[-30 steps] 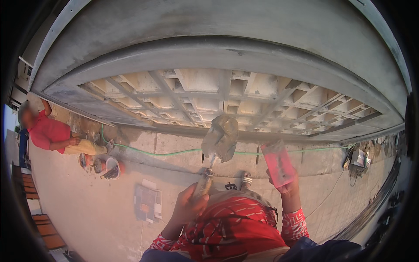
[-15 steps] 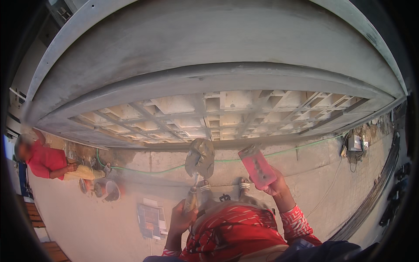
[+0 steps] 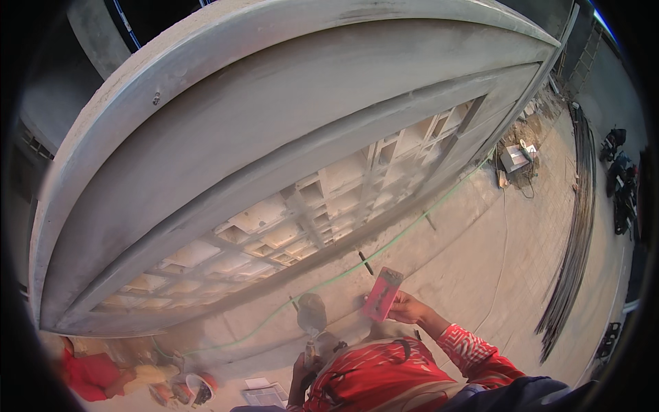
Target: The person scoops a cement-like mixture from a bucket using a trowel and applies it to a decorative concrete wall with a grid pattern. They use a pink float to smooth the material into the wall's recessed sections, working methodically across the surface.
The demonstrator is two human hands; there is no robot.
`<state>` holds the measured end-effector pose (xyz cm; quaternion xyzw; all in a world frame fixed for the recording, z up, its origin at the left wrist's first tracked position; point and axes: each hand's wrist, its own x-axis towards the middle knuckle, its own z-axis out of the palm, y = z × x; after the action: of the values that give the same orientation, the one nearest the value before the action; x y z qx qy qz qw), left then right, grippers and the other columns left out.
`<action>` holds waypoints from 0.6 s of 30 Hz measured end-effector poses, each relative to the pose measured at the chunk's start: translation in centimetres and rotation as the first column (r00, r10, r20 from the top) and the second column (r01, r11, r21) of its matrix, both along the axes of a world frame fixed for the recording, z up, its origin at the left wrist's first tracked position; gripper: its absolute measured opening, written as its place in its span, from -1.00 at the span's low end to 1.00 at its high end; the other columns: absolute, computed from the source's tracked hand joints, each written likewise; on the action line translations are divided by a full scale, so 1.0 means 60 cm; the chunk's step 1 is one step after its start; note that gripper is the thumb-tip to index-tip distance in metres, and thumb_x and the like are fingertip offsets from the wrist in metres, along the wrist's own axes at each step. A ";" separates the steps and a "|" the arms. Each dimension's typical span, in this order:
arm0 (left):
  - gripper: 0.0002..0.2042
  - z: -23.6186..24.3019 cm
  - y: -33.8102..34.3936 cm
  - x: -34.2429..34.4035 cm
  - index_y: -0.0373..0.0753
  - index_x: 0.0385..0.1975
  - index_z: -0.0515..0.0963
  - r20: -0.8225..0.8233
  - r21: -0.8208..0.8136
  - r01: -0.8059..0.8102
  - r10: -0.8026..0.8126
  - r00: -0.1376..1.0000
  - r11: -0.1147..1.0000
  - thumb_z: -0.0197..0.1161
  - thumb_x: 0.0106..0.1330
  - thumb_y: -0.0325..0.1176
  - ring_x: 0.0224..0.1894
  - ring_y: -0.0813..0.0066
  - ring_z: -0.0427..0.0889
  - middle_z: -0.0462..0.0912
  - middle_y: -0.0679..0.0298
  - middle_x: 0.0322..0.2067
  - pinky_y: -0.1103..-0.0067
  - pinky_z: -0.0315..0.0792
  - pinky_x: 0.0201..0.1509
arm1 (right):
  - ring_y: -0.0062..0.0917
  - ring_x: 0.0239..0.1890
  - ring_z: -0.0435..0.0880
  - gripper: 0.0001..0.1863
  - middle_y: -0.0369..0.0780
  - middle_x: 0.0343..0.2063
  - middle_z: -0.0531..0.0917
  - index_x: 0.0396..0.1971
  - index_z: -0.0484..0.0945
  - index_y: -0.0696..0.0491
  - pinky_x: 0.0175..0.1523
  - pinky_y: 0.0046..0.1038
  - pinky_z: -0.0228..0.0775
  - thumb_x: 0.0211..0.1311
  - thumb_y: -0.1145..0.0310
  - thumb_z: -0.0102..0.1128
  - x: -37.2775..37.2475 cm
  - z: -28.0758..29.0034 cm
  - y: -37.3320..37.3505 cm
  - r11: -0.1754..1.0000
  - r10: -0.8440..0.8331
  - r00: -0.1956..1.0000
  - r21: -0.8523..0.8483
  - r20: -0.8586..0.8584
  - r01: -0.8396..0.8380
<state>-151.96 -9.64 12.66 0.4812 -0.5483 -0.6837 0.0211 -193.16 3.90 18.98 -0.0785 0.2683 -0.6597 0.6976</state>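
Note:
My left hand (image 3: 301,371), low in the middle, grips a trowel (image 3: 311,312) by its handle; the broad grey blade points away from my body. My right hand (image 3: 406,307) is closed on a pink rectangular float (image 3: 379,297) with grey residue on it. Both tools are held over the pavement in front of a large grey plastered structure (image 3: 295,79) with a curved-looking top edge and a recessed square-grid lattice (image 3: 329,196). Neither tool visibly touches the structure.
A co-worker in red (image 3: 91,373) is at lower left beside buckets (image 3: 202,389). A green hose (image 3: 401,233) runs along the structure's foot. At right lie long bars (image 3: 573,226) and some rubble (image 3: 535,127), with motorbikes (image 3: 621,189) beyond. Flat sheets (image 3: 264,393) lie near my left hand.
The view has swung, bringing more of the top edge and right side into sight and pushing the co-worker lower left. Both hands still hold their tools, now lower in the picture.

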 end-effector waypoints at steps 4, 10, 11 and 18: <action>-0.56 0.052 0.024 -0.051 -0.28 0.13 0.44 -0.008 0.148 -0.003 0.005 1.000 0.989 0.41 0.27 -0.45 -0.05 0.42 0.67 0.66 0.24 -0.09 0.47 0.56 0.07 | -0.37 0.21 0.58 -0.67 -0.21 0.13 0.62 0.17 0.50 0.09 0.39 -0.18 0.36 0.50 0.36 0.11 -0.004 -0.057 0.073 0.999 -0.051 0.995 0.007 -0.087 0.052; -0.54 0.058 0.038 -0.117 -0.28 0.18 0.40 -0.006 0.196 0.014 -0.012 1.000 0.980 0.37 0.30 -0.49 0.02 0.41 0.63 0.62 0.23 -0.02 0.46 0.53 0.13 | -0.35 0.16 0.61 -0.71 -0.18 0.10 0.63 0.12 0.54 0.14 0.29 -0.24 0.46 0.57 0.33 0.01 0.017 -0.105 0.162 0.972 -0.058 0.981 0.214 -0.187 0.098; -0.53 0.061 0.043 -0.122 -0.28 0.19 0.39 0.000 0.200 -0.001 0.001 1.000 0.980 0.36 0.30 -0.50 0.03 0.41 0.63 0.61 0.23 -0.01 0.46 0.52 0.14 | -0.35 0.15 0.62 -0.71 -0.17 0.08 0.64 0.11 0.54 0.13 0.27 -0.25 0.48 0.58 0.33 -0.01 0.011 -0.111 0.169 0.971 -0.012 0.977 0.230 -0.214 0.062; -0.51 0.095 0.084 -0.153 -0.28 0.25 0.34 0.023 0.217 -0.166 0.165 0.986 0.962 0.31 0.34 -0.54 0.10 0.41 0.58 0.57 0.21 0.06 0.45 0.48 0.21 | -0.47 0.02 0.65 -0.71 -0.20 0.01 0.65 0.11 0.49 0.09 0.19 -0.38 0.50 0.61 0.25 -0.06 -0.044 -0.110 0.167 0.978 0.078 0.878 0.207 -0.471 0.024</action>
<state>-161.12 -4.61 18.34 0.5264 -0.4276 -0.7345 0.0240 -195.79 13.91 12.41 -0.1693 0.4977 -0.5787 0.6235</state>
